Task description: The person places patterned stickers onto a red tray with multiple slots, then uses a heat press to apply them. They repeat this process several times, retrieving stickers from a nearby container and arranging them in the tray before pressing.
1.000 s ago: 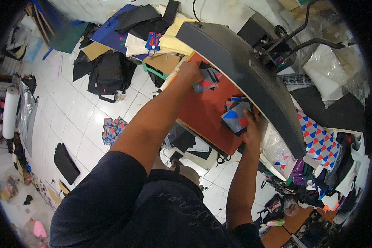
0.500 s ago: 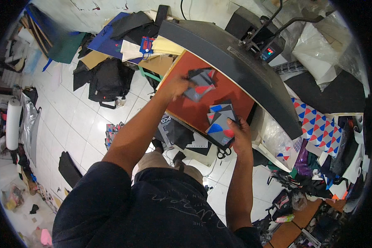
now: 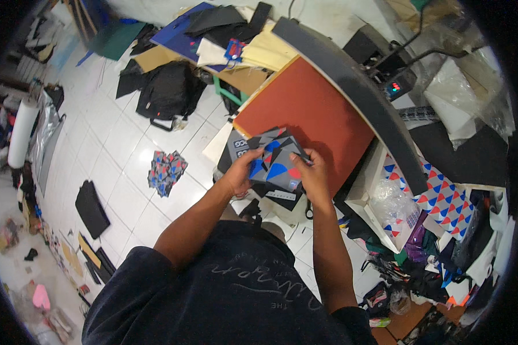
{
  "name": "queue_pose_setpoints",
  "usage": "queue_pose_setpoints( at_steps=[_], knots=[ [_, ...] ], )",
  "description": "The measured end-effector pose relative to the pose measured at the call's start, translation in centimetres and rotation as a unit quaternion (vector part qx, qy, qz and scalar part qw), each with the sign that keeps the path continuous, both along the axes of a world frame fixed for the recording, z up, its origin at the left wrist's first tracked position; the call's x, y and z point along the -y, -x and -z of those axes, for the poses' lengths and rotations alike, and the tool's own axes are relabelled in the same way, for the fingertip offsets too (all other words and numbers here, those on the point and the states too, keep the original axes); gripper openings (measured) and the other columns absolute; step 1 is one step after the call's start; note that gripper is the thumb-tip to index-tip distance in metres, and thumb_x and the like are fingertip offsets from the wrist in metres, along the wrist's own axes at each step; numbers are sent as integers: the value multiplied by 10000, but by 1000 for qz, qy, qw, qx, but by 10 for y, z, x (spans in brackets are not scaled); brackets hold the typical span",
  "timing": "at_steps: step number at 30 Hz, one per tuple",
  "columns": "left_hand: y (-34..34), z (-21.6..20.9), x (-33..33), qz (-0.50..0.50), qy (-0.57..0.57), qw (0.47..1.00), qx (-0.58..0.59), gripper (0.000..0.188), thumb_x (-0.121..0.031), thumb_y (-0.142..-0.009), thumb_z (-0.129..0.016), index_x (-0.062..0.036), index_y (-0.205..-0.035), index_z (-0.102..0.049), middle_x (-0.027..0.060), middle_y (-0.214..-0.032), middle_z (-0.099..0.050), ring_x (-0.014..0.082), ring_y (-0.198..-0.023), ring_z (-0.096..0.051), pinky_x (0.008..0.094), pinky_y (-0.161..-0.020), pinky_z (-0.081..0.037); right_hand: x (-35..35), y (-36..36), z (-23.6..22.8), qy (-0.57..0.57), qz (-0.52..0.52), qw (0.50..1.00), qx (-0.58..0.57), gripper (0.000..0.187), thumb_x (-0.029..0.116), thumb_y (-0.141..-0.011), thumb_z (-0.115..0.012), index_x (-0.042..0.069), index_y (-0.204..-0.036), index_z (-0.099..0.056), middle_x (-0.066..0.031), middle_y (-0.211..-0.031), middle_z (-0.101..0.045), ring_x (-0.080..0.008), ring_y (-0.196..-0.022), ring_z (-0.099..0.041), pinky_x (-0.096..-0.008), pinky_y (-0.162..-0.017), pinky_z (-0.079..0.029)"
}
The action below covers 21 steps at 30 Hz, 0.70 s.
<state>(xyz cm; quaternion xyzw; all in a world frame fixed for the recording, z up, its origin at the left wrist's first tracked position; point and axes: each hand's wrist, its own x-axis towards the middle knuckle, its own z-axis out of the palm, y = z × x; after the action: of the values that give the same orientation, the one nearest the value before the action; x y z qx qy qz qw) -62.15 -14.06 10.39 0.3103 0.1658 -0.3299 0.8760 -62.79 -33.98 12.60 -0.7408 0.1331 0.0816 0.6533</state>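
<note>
My left hand (image 3: 239, 172) and my right hand (image 3: 315, 177) both grip a loose bunch of grey patches (image 3: 277, 171) printed with blue and red shapes. The thumbs lie on top and the fingers go underneath, partly hidden. The patches overlap unevenly, fanned out in front of my body. They are held over the near edge of a heat press's reddish-brown pad (image 3: 328, 109). Above the pad's far side curves the press's dark grey upper part (image 3: 351, 80). Dark sheets with pale lettering (image 3: 237, 145) lie beside my left hand.
More printed patches (image 3: 167, 171) lie heaped on the white tiled floor at the left, near a black bag (image 3: 171, 95). A white box (image 3: 398, 244) with clear plastic stands right of the press, beside a patterned sheet (image 3: 446, 198). Scissors (image 3: 309, 210) hang by my right forearm.
My left hand has lifted the patches off the pad and drawn them toward my right hand. Both hands now hold one bunch together, and the pad's surface is bare. The view has shifted.
</note>
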Motion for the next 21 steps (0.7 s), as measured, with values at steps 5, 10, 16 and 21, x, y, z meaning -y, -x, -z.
queue_pose_setpoints(
  at_steps=[5, 10, 16, 21],
  knots=[
    [8, -18, -33, -55, -121, 989, 64, 398, -115, -811, -682, -56, -1172, -526, 61, -1024, -623, 183, -918, -619, 338, -794, -531, -42, -13, -4, 12, -41, 998, 51, 360, 266, -839, -707, -17, -1033, -599, -73, -934, -630, -145, -823, -564, -283, -733, -458],
    [35, -22, -112, -189, -157, 969, 34, 431, -98, -802, -687, -61, -1184, -491, 66, -1031, -606, 199, -919, -620, 352, -827, -518, -71, 37, -14, 40, -10, 994, 105, 311, 248, -850, -700, 11, -1014, -584, -53, -885, -583, -127, -796, -551, -283, -726, -455],
    [98, -20, -212, -309, -185, 933, 20, 429, -119, -833, -647, -63, -1225, -481, 72, -1097, -599, 214, -1005, -598, 370, -880, -495, -61, 109, 110, 186, -161, 965, -87, 382, 350, -819, -705, 39, -1023, -618, -95, -884, -625, -214, -766, -609, -344, -713, -486],
    [130, -3, -260, -338, -199, 920, -21, 433, -136, -854, -614, -65, -1256, -470, 72, -1129, -599, 217, -1007, -602, 368, -883, -494, -79, 95, 110, 182, -199, 953, -139, 399, 356, -800, -731, 61, -1043, -619, -101, -889, -639, -209, -773, -626, -341, -716, -496]
  ],
)
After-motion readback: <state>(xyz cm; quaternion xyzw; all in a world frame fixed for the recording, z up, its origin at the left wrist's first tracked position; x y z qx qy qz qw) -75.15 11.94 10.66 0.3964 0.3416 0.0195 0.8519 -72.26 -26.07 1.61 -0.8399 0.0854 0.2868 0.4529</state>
